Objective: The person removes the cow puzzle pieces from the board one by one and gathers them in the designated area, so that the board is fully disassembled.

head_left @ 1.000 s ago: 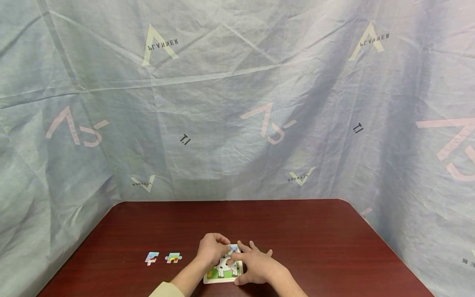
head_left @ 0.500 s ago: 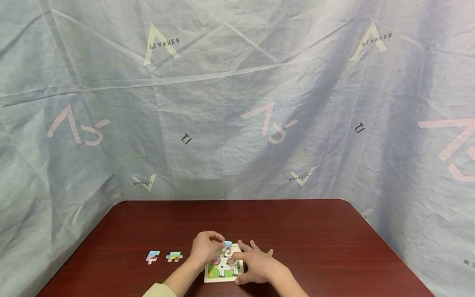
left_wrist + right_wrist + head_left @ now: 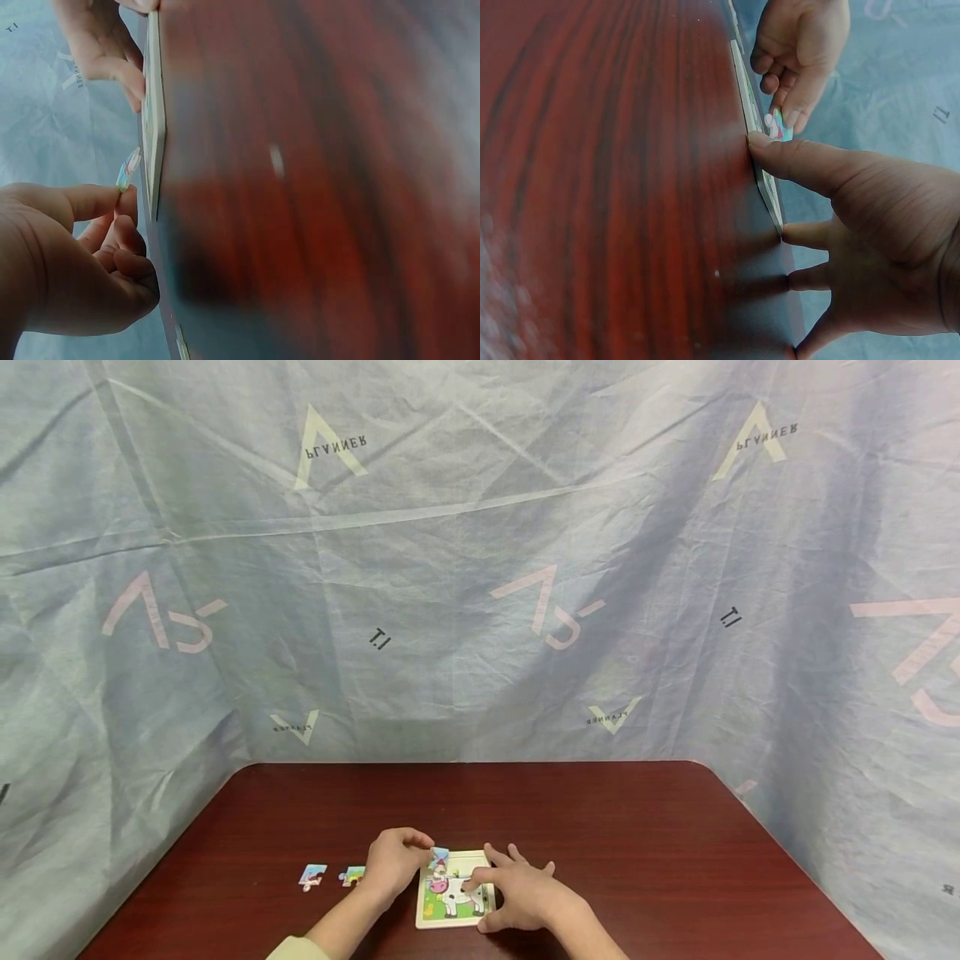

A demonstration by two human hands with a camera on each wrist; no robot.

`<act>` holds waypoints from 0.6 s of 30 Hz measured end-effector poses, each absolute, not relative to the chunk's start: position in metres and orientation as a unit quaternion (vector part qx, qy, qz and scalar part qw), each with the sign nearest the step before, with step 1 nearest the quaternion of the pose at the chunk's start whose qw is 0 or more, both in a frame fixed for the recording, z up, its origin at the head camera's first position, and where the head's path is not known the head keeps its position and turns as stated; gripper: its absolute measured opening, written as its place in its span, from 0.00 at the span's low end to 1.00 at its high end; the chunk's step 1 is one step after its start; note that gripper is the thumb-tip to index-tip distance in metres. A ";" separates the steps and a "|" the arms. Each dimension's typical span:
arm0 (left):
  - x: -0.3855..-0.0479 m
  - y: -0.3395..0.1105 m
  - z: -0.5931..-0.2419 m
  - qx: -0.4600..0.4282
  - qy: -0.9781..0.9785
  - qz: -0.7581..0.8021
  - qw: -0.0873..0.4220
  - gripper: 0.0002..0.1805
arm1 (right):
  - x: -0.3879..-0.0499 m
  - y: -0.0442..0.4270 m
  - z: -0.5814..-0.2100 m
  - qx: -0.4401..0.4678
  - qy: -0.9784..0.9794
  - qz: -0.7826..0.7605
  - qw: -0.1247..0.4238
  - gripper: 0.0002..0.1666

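A pale-framed jigsaw puzzle board (image 3: 454,924) with a cow picture lies on the table. My left hand (image 3: 395,864) pinches a jigsaw piece (image 3: 440,857) between thumb and fingertips over the board's far left corner. The left wrist view shows that jigsaw piece (image 3: 130,169) raised and tilted, apart from the board. A bare strip shows along the board's far side. My right hand (image 3: 521,893) spreads over the board's right side. In the right wrist view its thumb (image 3: 795,159) touches the board's edge, and the other fingers reach down toward the board's end and the table.
Two loose jigsaw pieces lie left of my left hand: one blue and red piece (image 3: 312,876), and one green and yellow piece (image 3: 352,876) partly behind the hand. The dark red table (image 3: 600,827) meets a grey cloth backdrop (image 3: 450,677) at the back and sides.
My left hand has moved left across the board with the pinched jigsaw piece, from the far middle to the far left corner. More of the board shows now. The right hand stays in place.
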State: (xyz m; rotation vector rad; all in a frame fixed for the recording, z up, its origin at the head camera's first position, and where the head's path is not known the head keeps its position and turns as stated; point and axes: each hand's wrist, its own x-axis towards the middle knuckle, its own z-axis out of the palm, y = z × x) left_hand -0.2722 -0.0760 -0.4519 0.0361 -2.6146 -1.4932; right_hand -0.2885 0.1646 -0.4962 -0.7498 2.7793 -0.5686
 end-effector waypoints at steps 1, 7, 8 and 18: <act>-0.272 -0.078 -0.452 0.013 -0.868 -0.492 0.066 0.03 | -0.289 0.165 -0.498 -0.254 0.942 -0.193 0.101 0.26; -0.268 -0.093 -0.450 0.022 -0.870 -0.488 0.063 0.04 | -0.288 0.164 -0.495 -0.257 0.942 -0.191 0.100 0.26; -0.268 -0.095 -0.450 0.026 -0.871 -0.487 0.061 0.04 | -0.285 0.164 -0.492 -0.256 0.942 -0.194 0.099 0.26; -0.265 -0.114 -0.450 0.038 -0.882 -0.466 0.052 0.04 | -0.261 0.157 -0.455 -0.257 0.940 -0.195 0.108 0.25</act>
